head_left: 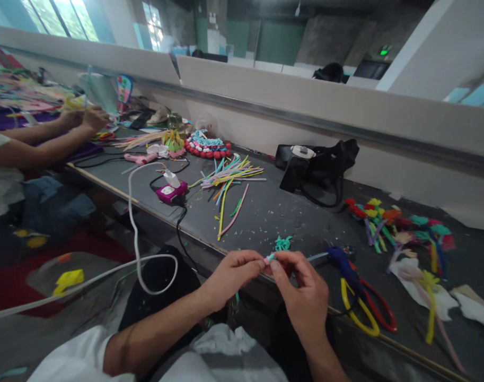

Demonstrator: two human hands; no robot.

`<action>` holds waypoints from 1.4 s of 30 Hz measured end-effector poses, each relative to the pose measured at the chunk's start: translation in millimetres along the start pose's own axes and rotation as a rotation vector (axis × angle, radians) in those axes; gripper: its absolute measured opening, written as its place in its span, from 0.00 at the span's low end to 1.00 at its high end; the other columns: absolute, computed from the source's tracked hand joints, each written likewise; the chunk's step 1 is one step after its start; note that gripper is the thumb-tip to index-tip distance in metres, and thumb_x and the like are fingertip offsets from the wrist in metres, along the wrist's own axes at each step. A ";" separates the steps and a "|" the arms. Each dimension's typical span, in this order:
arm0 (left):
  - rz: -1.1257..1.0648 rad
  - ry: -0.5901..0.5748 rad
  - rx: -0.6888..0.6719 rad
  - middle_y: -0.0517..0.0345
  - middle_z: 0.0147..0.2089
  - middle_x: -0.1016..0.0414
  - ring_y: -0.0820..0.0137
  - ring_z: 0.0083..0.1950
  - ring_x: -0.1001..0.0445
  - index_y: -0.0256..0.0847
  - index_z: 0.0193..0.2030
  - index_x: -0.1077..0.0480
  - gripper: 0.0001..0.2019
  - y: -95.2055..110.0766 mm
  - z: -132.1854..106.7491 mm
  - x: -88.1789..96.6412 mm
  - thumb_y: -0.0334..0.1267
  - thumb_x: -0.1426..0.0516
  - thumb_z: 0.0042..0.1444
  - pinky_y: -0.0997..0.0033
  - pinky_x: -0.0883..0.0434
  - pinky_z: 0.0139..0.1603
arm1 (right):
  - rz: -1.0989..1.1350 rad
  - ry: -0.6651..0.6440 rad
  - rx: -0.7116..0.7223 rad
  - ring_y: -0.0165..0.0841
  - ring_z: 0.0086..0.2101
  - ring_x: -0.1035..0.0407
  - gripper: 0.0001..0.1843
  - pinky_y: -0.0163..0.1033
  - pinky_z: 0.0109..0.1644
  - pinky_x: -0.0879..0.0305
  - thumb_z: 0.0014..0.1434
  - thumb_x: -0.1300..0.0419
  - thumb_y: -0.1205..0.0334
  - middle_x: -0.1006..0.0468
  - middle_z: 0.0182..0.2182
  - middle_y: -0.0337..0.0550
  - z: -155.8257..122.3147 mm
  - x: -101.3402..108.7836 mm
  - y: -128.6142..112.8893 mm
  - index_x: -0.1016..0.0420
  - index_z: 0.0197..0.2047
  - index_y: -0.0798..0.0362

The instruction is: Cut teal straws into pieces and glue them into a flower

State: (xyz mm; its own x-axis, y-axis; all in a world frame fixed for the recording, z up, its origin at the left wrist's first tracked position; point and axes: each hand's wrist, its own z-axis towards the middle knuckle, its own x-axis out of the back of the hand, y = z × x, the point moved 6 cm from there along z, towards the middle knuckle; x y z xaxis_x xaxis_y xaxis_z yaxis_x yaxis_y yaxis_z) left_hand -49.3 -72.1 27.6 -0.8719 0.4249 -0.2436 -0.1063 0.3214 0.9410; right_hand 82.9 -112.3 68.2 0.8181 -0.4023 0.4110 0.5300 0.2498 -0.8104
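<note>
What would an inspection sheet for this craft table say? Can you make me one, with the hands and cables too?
Surface: dark gray table, sprinkled with tiny bits.
Job's things: small pink-and-teal piece, held up near the table edge; teal scraps in a pile just beyond it.
Clutter: colorful stems in a loose heap; black bag near the partition; red-and-yellow-handled tool at right.
Grip: left hand and right hand both pinch the piece.
Cables: white cable loops past the table edge; black cord hangs over it.
Surroundings: low partition behind; another person's hands at left.
</note>
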 end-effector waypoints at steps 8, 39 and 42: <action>-0.150 -0.072 0.054 0.68 0.20 0.49 0.79 0.22 0.55 0.33 0.33 0.26 0.14 -4.0 -0.1 -1.6 0.46 0.41 0.54 0.73 0.59 0.22 | 0.300 0.042 -0.135 0.29 0.32 0.31 0.04 0.33 0.36 0.34 0.57 0.38 0.60 0.25 0.31 0.38 -9.0 -2.2 17.7 0.25 0.35 0.51; -0.113 -0.017 -0.044 0.68 0.20 0.46 0.79 0.22 0.52 0.34 0.32 0.27 0.14 -1.9 -4.0 -9.0 0.46 0.41 0.55 0.75 0.54 0.23 | 0.002 0.116 0.003 0.30 0.36 0.30 0.07 0.35 0.40 0.35 0.60 0.39 0.62 0.25 0.36 0.39 -19.3 -2.4 4.7 0.20 0.40 0.48; -0.075 0.004 -0.056 0.67 0.20 0.45 0.78 0.23 0.50 0.34 0.32 0.27 0.14 -3.4 -3.9 -8.8 0.46 0.41 0.55 0.75 0.53 0.23 | -0.155 0.178 0.171 0.31 0.38 0.31 0.09 0.37 0.43 0.35 0.60 0.39 0.64 0.26 0.35 0.41 -22.3 -2.3 -4.7 0.21 0.43 0.48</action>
State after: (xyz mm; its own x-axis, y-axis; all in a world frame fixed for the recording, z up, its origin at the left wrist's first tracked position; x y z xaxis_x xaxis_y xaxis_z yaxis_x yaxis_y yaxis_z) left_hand -43.1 -80.2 27.5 -0.8622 0.3984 -0.3128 -0.1974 0.3044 0.9318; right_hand 73.6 -132.3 61.7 0.6800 -0.5918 0.4328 0.6883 0.3119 -0.6550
